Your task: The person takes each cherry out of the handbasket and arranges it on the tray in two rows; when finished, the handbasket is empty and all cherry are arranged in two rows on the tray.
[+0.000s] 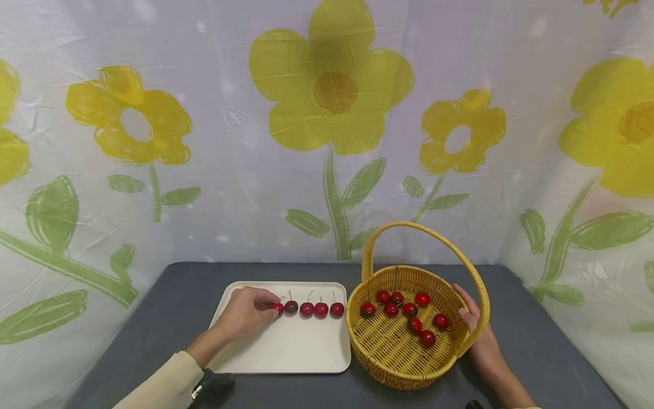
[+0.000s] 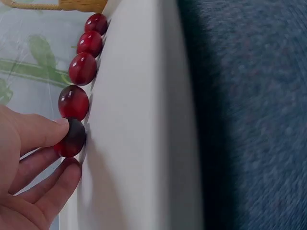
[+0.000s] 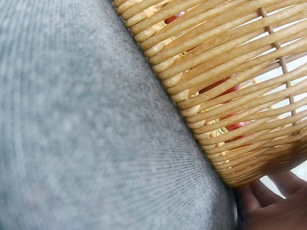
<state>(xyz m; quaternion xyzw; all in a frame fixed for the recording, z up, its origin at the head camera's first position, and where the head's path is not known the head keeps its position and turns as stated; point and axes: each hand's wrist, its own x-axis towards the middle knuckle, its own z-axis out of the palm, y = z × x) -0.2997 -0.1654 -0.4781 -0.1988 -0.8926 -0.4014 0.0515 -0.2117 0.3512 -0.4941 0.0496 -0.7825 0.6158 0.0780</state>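
My left hand (image 1: 246,312) is over the left part of a white rectangular tray (image 1: 286,352). Thumb and fingers pinch a dark red cherry (image 2: 72,138) at the left end of a row. Several more cherries with upright stems, among them this one (image 1: 306,309), stand in that row along the tray's far half. To the right, a yellow woven basket (image 1: 398,369) with a tall arched handle holds several loose cherries (image 1: 427,338). My right hand (image 1: 482,352) grips the basket's right side, its thumb at the rim beneath the handle; the right wrist view shows fingers against the weave.
Tray and basket stand side by side on a dark grey-blue table (image 1: 286,392). Behind and on both sides hangs a pale curtain (image 1: 230,187) printed with yellow flowers. The basket's handle (image 1: 409,224) rises well above its rim.
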